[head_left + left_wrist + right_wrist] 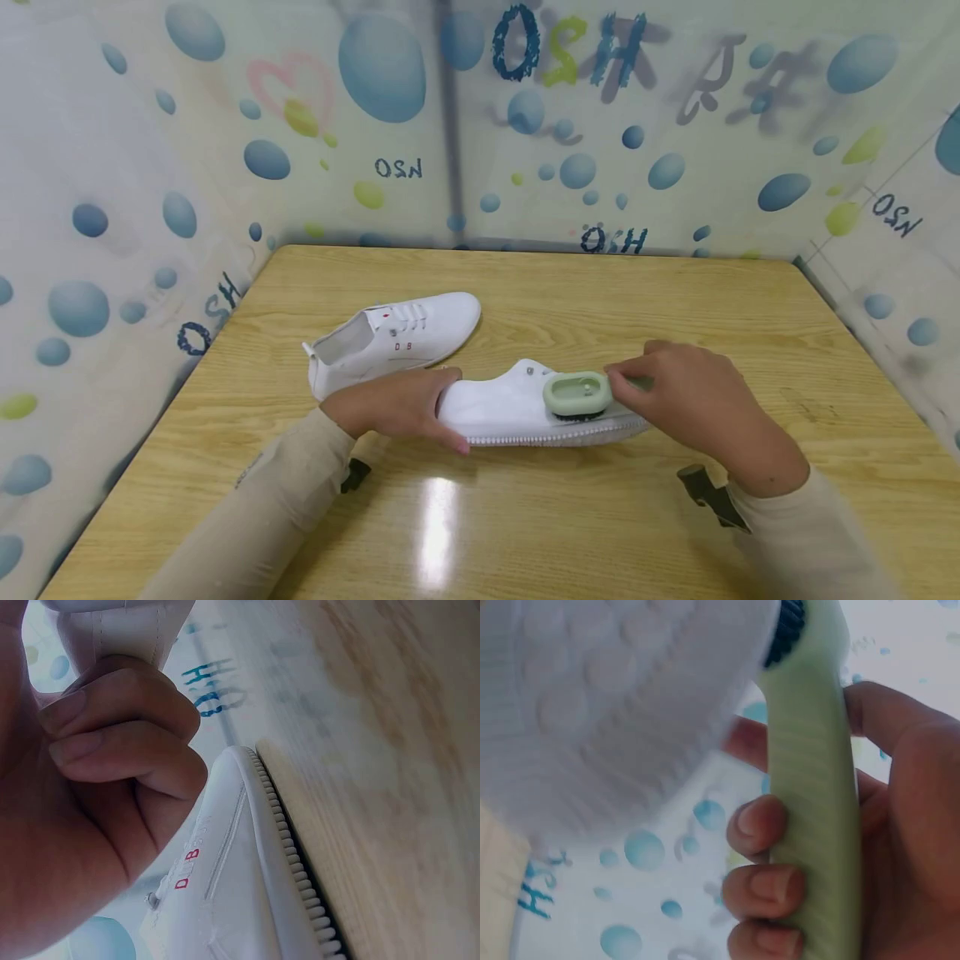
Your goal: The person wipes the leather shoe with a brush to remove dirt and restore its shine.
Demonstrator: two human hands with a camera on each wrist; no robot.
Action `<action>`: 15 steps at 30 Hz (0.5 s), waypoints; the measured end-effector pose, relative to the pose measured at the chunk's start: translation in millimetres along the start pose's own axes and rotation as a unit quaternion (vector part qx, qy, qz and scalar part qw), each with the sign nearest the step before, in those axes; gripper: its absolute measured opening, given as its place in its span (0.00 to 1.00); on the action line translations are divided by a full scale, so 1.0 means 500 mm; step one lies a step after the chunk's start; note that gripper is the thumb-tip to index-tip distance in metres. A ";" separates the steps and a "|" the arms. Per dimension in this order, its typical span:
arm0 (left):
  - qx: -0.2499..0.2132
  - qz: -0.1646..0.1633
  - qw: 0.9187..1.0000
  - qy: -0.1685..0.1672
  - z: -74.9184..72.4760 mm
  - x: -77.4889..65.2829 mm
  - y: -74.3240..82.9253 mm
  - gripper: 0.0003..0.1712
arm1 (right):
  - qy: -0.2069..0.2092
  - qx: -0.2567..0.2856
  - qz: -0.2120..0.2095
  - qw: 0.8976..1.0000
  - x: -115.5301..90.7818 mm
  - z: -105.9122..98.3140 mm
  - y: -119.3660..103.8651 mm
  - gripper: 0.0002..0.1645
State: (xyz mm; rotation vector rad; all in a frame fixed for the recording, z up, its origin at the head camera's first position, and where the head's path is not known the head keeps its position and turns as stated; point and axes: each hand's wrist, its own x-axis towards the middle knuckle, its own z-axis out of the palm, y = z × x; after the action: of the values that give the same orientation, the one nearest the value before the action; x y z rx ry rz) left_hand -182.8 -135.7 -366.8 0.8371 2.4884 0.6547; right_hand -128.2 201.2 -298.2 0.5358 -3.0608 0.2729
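My left hand (405,404) grips a white shoe (491,404) by its heel end. The shoe is tilted a little above the table, its ridged sole edge toward me. In the left wrist view, the left hand's fingers (142,750) are curled in under the heel part. A pale green brush (577,393) with dark bristles rests against the side of the shoe near the toe. My right hand (686,404) holds this brush by its handle (810,772), fingers wrapped round it. The right wrist view shows the shoe's textured sole (607,712) beside the brush.
A second white shoe (442,325), with laces and small red letters, stands upright on the wooden table (600,533) behind the left hand. A patterned wall covering (465,167) with blue spots rises at the table's back and sides.
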 end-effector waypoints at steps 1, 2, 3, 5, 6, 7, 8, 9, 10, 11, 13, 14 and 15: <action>0.001 0.001 1.000 0.000 0.000 0.000 0.000 0.36 | -0.004 0.000 0.005 1.000 -0.001 -0.005 0.005 0.18; 0.001 0.001 1.000 0.000 0.000 0.000 0.000 0.36 | -0.006 0.000 0.009 1.000 -0.003 -0.008 0.009 0.18; 0.002 0.000 1.000 0.000 0.000 0.000 0.001 0.36 | -0.005 0.001 0.011 1.000 -0.004 -0.010 0.011 0.18; 0.005 0.000 1.000 0.000 0.000 -0.001 0.001 0.36 | -0.004 0.005 0.012 1.000 -0.004 -0.010 0.012 0.18; 0.005 -0.001 1.000 -0.001 0.001 -0.001 0.000 0.36 | -0.002 0.007 0.008 1.000 -0.002 -0.007 0.010 0.17; 0.005 -0.001 1.000 -0.002 0.001 -0.001 0.001 0.36 | 0.002 0.009 0.003 1.000 -0.001 -0.003 0.007 0.17; 0.005 -0.002 1.000 -0.002 0.001 -0.001 0.001 0.36 | 0.006 0.011 -0.003 1.000 0.000 0.003 0.002 0.16; 0.005 -0.002 1.000 -0.003 0.001 -0.001 0.001 0.36 | 0.010 0.012 -0.010 1.000 0.002 0.009 -0.003 0.16; 0.004 -0.002 1.000 -0.004 0.001 -0.001 0.000 0.36 | 0.016 0.010 -0.018 1.000 0.004 0.015 -0.010 0.16; 0.004 -0.002 1.000 -0.004 0.001 0.000 0.000 0.36 | 0.021 0.008 -0.025 0.999 0.006 0.022 -0.016 0.15; 0.002 -0.002 1.000 -0.004 0.001 0.000 0.000 0.36 | 0.036 0.001 -0.037 0.999 0.008 0.032 -0.026 0.15; 0.002 -0.002 1.000 -0.004 0.001 0.000 0.000 0.36 | 0.041 -0.003 -0.039 0.998 0.008 0.036 -0.029 0.15; 0.002 -0.001 1.000 -0.004 0.001 0.000 0.000 0.36 | 0.045 -0.006 -0.041 0.998 0.008 0.037 -0.030 0.14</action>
State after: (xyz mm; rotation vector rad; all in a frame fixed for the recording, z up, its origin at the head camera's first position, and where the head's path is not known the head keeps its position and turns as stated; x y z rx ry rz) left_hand -182.9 -135.6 -367.3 0.8362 2.4843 0.6430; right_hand -126.7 182.8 -313.6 0.6284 -2.9432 0.2694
